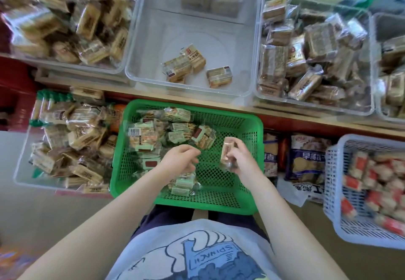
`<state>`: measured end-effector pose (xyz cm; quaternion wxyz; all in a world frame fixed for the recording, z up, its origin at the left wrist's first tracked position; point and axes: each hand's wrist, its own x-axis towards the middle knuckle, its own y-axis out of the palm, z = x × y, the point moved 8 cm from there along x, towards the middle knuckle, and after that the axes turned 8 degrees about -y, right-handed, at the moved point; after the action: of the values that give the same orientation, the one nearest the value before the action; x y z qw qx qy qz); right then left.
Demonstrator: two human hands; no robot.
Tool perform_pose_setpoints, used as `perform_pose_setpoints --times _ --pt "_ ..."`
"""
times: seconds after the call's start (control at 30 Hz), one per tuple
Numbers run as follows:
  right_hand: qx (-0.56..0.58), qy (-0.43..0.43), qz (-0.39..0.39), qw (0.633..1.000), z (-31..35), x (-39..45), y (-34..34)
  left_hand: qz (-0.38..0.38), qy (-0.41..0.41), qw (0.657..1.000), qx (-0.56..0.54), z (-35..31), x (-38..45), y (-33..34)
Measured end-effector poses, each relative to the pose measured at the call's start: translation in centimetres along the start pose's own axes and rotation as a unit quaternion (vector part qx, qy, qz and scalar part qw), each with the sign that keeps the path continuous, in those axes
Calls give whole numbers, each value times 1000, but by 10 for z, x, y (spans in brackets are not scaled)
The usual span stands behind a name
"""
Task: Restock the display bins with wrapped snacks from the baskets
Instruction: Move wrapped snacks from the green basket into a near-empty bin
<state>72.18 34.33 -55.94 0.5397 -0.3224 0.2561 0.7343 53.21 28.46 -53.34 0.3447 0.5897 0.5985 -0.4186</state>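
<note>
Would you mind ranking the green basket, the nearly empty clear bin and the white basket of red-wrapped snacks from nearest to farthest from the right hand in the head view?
1. Green basket: directly under the right hand.
2. White basket: off to the right.
3. Nearly empty clear bin: up on the shelf ahead.

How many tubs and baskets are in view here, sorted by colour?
Clear display bins on the shelf: 4, the middle one nearly empty
Clear tub on the floor: 1
Green basket: 1
Pale blue-white basket: 1
Total: 7, with more edges at the top too cut off to count
</note>
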Motion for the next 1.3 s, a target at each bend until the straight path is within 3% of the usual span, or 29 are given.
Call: perform_pose_setpoints --times 0.07,0.1,0.2,0.37,0.43,0.5,0.57,0.67,0.77,0.9,0.97,1.2,1.3 --pt "246 16 63 967 25 -23 11 45 31 996 -70 -22 -8 14" --pt "301 20 91 949 39 -34 14 64 57 992 -90 -37 -13 22" --pt "302 -16 142 942 75 -54 17 95 123 980 -124 -83 -32 42" --pt "325 -56 168 929 126 -67 -3 70 179 965 -177 -149 -53 50" --pt "294 -77 174 937 147 -75 -21 44 212 965 -146 -176 -58 54" --pt "276 -109 138 945 166 -79 -49 2 259 962 -87 -204 -65 65" --pt "264 -162 47 950 187 -75 -94 -112 318 942 -9 -233 -72 70" --pt "138 -259 -176 940 229 -72 -175 -266 329 896 133 -252 -57 73" --pt "-148 -328 -336 870 271 -64 -228 -280 245 892 255 -237 -20 83" --pt "-446 -296 -321 781 274 -3 -243 -301 232 871 312 -231 -13 92" --pt "-510 -262 -313 757 267 19 -250 -306 222 868 323 -232 -15 92" --pt "-509 -216 -281 784 271 37 -250 -316 191 857 359 -233 -12 93" --pt "-498 -251 -271 785 258 23 -229 -311 179 858 368 -234 -12 94"
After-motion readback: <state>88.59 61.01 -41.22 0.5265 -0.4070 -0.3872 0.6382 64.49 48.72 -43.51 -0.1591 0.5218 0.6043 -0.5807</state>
